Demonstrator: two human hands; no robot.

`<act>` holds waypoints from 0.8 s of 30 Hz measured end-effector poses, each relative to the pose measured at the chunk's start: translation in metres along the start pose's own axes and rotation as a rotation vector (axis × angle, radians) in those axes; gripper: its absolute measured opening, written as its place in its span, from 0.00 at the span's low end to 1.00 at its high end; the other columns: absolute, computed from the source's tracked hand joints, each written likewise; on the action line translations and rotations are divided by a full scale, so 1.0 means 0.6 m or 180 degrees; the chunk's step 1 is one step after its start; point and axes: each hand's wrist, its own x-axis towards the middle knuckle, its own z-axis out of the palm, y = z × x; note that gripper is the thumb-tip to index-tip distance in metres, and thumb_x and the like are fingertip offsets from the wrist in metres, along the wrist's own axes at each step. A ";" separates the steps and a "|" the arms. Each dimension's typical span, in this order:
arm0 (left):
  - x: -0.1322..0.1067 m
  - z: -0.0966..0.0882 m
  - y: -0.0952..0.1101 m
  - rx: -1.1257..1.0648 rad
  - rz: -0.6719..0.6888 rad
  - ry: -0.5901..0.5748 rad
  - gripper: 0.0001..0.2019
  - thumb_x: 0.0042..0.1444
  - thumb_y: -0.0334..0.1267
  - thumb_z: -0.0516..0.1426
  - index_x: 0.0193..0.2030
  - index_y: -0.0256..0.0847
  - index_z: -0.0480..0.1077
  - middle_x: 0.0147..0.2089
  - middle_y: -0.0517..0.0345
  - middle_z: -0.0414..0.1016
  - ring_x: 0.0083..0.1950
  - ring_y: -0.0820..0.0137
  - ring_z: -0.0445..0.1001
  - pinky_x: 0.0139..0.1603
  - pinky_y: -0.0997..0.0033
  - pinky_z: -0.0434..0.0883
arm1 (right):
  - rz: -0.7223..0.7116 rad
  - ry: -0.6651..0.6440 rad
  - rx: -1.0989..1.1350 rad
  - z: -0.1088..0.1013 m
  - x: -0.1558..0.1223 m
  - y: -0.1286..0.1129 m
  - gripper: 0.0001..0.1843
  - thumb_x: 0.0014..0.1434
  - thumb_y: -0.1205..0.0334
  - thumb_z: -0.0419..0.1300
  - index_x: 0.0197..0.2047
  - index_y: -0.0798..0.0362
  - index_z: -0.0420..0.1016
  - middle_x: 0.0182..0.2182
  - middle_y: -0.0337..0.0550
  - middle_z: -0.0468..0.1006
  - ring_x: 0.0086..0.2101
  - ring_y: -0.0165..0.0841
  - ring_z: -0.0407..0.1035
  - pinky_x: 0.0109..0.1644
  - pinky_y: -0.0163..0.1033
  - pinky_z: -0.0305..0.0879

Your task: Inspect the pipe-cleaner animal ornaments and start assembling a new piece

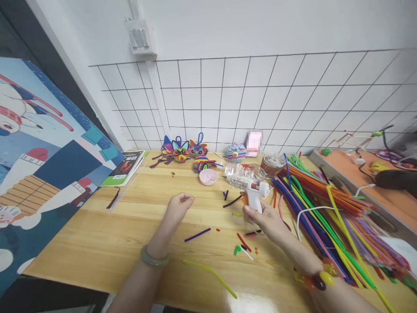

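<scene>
My right hand (263, 219) is wrapped round the handle of a white hot glue gun (252, 189), its nozzle pointing left and its body raised above the table. My left hand (180, 205) hovers left of it with the fingertips pinched together; whatever lies between them, if anything, is too small to make out. Below the hands on the tabletop are a purple pipe cleaner (197, 234), a yellow pipe cleaner (211, 277) and several short cut pieces, among them a green one (237, 251). A pink bowl (208, 177) holding small bits stands beyond my hands.
Colourful wrapped ornaments (180, 152) line the wall, with a round striped one (236, 152) farther right. Long pipe cleaner bundles (312, 217) cover the right side, crossed by a white cord (299, 221). Books (125, 168) lie at back left beside a painted panel (48, 174).
</scene>
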 end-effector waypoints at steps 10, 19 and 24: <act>-0.042 -0.079 -0.024 0.3028 0.0564 0.0038 0.16 0.49 0.33 0.52 0.45 0.36 0.70 0.42 0.48 0.74 0.45 0.62 0.70 0.45 0.67 0.62 | -0.0362 -0.0276 -0.1518 -0.018 -0.004 0.014 0.20 0.57 0.47 0.53 0.45 0.53 0.68 0.30 0.41 0.72 0.30 0.35 0.66 0.32 0.36 0.62; -0.111 -0.013 -0.039 0.2754 0.0752 -0.1150 0.08 0.50 0.35 0.53 0.28 0.39 0.72 0.35 0.52 0.72 0.41 0.64 0.68 0.44 0.66 0.61 | -0.1136 -0.0720 -0.2965 0.029 0.016 0.016 0.20 0.62 0.58 0.50 0.56 0.53 0.62 0.40 0.51 0.75 0.39 0.39 0.70 0.42 0.41 0.64; -0.089 -0.048 -0.036 0.2429 0.0684 -0.0863 0.10 0.52 0.35 0.49 0.27 0.38 0.70 0.33 0.51 0.72 0.38 0.64 0.68 0.41 0.67 0.61 | -0.1727 -0.0591 -0.3449 0.036 0.031 0.044 0.19 0.61 0.60 0.52 0.54 0.55 0.63 0.35 0.49 0.74 0.35 0.39 0.70 0.39 0.42 0.65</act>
